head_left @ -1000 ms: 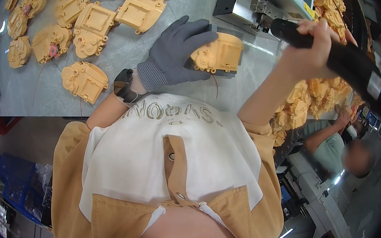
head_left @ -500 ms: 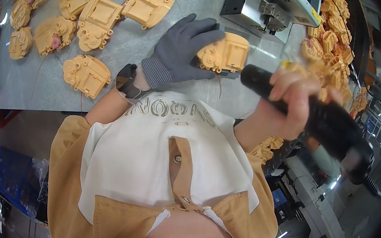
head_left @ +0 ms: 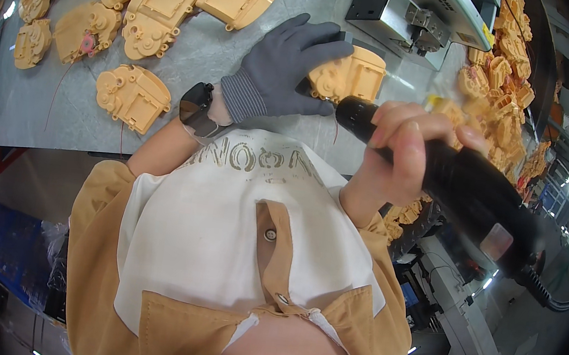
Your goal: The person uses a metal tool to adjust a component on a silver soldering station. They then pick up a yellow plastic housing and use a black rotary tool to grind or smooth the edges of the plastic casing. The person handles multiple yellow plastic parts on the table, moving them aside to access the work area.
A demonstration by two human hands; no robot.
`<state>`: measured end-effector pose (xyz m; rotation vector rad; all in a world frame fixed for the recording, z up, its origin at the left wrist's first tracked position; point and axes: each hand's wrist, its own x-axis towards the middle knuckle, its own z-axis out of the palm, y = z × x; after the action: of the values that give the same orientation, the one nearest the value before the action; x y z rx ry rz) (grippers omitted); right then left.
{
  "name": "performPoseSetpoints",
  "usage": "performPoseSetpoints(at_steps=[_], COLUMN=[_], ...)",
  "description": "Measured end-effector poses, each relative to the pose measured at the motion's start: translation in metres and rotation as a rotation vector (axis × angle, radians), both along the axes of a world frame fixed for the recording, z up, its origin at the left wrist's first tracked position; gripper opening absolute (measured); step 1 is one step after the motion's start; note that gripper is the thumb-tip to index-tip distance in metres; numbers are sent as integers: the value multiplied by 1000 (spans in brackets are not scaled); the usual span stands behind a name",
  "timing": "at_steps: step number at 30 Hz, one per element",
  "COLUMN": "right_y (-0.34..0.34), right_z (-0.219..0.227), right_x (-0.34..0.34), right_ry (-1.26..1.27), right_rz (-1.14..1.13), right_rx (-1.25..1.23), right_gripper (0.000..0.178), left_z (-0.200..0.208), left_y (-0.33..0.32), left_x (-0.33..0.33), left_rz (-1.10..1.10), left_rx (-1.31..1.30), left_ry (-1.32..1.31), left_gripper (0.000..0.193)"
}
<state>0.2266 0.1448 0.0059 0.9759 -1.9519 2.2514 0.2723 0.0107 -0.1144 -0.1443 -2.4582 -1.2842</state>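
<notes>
My left hand, in a grey knit glove, rests on the table with its thumb and fingers around the left side of a yellow plastic housing. This housing sits on a dark block, mostly covered by it. My bare right hand is wrapped round a black corded electric screwdriver. The tool lies nearly level, slanting up to the left. Its front end is at the near edge of the housing, beside my gloved thumb; whether the bit touches a screw I cannot tell.
Several more yellow housings lie across the left of the grey table, some with thin red wires. A metal-fronted machine stands just beyond the held housing. On the right is a heap of yellow parts. The screwdriver's cord trails right.
The screwdriver has moved left, bringing its front end to the housing's near edge. My left hand keeps its grip on the housing. The whole view has shifted slightly.
</notes>
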Motion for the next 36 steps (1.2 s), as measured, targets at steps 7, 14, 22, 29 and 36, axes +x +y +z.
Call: performPoseSetpoints(at_steps=[7,14,22,29,36], right_y=[-4,-7,-6,17,6], right_z=[-14,-14,-21,8,-12], right_x=[-2,8,0,-44,-91], right_ry=[36,60,132,-41,120], right_rz=[7,63,124,-143,-422], right_rx=[85,136,169,-409,-233], right_gripper=[46,45,50,44,37], left_z=[-1,1,-3,5,1], left_y=[0,-1,0,-2,-1], left_x=[0,2,0,-2,0], left_rz=[8,-1,17,-13,2], left_rx=[-14,13,-7,-16,-24], left_ry=[-23,-7,18,-25,-9], left_gripper=[76,74,72,73,76])
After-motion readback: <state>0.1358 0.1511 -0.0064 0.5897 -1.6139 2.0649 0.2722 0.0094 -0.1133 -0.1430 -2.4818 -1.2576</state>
